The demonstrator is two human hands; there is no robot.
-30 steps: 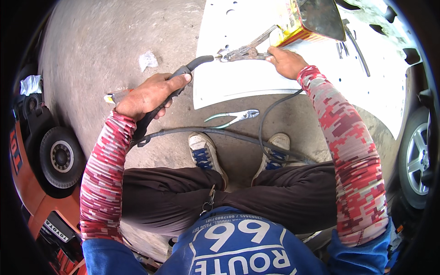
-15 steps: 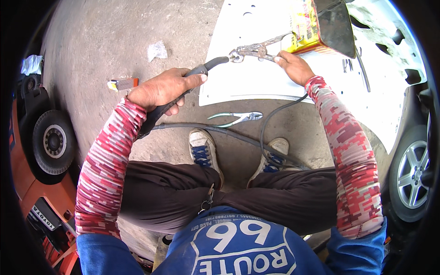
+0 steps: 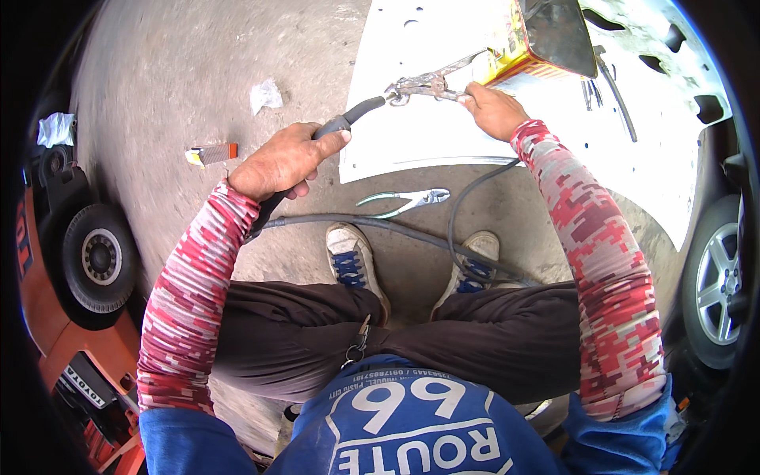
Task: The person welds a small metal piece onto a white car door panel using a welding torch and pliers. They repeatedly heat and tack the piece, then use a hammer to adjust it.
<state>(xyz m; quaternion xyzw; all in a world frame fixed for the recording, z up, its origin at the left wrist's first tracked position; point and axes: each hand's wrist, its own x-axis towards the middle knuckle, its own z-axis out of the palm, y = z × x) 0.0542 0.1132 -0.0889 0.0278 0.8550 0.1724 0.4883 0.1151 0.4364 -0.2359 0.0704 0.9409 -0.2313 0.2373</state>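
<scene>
My left hand (image 3: 281,162) is closed around the black handle of a welding torch (image 3: 364,109), whose curved neck points up and to the right. My right hand (image 3: 497,112) grips one handle of a pair of rusty locking pliers (image 3: 427,83); the other handle sticks out toward a yellow box. At the torch's tip, the pliers' jaws meet it or lie very close; contact is too small to make out. Both tools are over the left part of a white metal panel (image 3: 427,134) on the ground.
Slip-joint pliers (image 3: 412,200) with green handles lie before my shoes. A black cable (image 3: 380,224) loops across the floor. On the panel stands the yellow box (image 3: 507,59). A crumpled clear plastic bag (image 3: 266,95) and a small orange-ended pack (image 3: 214,153) lie left. Wheels flank both sides.
Both hands, with the torch and locking pliers, appear slightly farther left and up; the panel and box shift left in view too. Both grips stay the same.
</scene>
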